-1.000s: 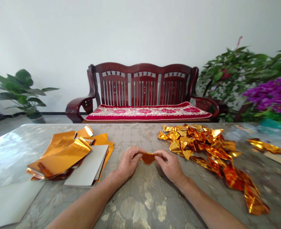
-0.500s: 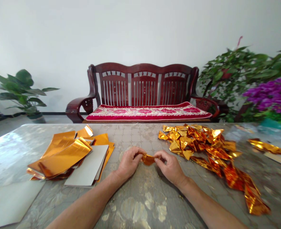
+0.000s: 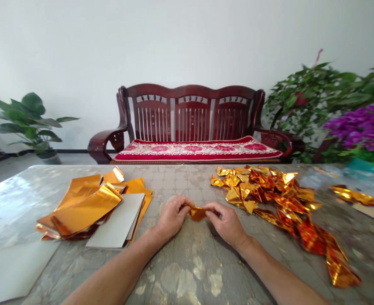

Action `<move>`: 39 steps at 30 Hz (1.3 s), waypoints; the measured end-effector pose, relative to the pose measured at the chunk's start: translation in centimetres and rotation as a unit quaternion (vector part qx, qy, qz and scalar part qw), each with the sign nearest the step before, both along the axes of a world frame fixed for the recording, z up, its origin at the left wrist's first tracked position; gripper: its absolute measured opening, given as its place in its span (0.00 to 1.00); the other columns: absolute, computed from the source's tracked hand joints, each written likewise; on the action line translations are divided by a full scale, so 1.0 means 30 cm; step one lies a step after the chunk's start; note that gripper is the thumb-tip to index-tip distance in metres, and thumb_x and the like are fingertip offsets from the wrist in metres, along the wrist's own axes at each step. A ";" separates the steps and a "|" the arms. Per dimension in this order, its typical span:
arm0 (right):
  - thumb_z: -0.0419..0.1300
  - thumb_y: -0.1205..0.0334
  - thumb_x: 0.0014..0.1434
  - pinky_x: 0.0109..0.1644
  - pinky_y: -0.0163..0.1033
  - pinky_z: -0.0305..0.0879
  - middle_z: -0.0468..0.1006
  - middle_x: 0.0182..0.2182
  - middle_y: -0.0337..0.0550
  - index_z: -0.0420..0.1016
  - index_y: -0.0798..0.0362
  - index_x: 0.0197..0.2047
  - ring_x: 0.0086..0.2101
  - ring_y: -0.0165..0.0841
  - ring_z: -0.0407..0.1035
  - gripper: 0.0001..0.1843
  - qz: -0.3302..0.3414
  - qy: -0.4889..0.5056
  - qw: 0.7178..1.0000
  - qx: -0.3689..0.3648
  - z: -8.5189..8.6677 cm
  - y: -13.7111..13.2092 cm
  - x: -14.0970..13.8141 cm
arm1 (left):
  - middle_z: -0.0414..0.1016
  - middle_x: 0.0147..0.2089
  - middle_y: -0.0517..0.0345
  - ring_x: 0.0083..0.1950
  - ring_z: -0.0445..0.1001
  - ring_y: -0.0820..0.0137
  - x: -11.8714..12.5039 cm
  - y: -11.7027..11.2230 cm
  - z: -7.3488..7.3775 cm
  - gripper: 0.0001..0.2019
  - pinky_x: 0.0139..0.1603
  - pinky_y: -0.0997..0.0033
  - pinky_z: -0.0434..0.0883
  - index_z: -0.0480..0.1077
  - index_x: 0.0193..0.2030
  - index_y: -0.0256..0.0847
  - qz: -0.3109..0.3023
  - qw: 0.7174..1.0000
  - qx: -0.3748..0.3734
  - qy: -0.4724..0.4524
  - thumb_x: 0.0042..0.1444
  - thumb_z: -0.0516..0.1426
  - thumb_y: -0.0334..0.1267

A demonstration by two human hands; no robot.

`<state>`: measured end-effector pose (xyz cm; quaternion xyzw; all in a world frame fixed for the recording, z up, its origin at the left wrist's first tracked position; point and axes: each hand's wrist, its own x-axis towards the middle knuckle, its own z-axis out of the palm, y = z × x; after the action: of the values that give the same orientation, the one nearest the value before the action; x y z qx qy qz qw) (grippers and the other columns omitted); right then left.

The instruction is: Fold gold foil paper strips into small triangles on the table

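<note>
Between my two hands, just above the table, is a small folded piece of gold foil paper (image 3: pixel 197 213). My left hand (image 3: pixel 174 215) pinches its left end between thumb and fingers. Its right end is pinched the same way by my right hand (image 3: pixel 224 220). Both fingertips cover the ends of the piece. To the left lies a loose stack of flat gold foil sheets (image 3: pixel 82 207), with a pale grey sheet (image 3: pixel 116 220) at its right side. A heap of folded gold foil pieces (image 3: pixel 263 188) spreads out on the right.
The patterned table (image 3: pixel 174 275) fills the foreground. A pale sheet (image 3: pixel 15 269) lies at the near left. Clear plastic (image 3: pixel 323 176) and another foil piece (image 3: pixel 358 197) are at the far right. Behind stand a wooden bench (image 3: pixel 191 114), a potted plant (image 3: pixel 31 123) and purple flowers (image 3: pixel 361 125).
Both hands keep their pinch on the foil piece and hardly move. The piece has tilted slightly between the fingers, showing a little more of its front fold.
</note>
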<state>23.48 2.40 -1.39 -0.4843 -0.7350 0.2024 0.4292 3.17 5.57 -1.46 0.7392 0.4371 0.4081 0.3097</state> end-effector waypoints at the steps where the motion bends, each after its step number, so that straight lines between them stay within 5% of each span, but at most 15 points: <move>1: 0.56 0.67 0.59 0.38 0.35 0.66 0.81 0.31 0.38 0.78 0.50 0.38 0.31 0.32 0.73 0.09 0.000 -0.002 1.000 0.000 0.000 0.000 -0.001 | 0.77 0.34 0.60 0.37 0.74 0.71 0.000 0.000 0.000 0.10 0.41 0.73 0.68 0.74 0.35 0.40 -0.002 1.000 -0.002 0.000 0.54 0.52 0.26; 39: 0.56 0.69 0.58 0.43 0.37 0.69 0.82 0.35 0.40 0.79 0.49 0.40 0.36 0.34 0.75 0.11 0.000 -0.009 1.000 0.016 -0.002 0.001 0.002 | 0.71 0.36 0.58 0.39 0.71 0.72 -0.028 -0.025 0.031 0.10 0.40 0.75 0.65 0.73 0.40 0.42 -0.073 0.987 0.126 0.067 0.64 0.50 0.30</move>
<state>23.54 2.43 -1.44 -0.4794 -0.7418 0.1862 0.4304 2.32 4.83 -0.53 0.8280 0.3471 0.3856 0.2128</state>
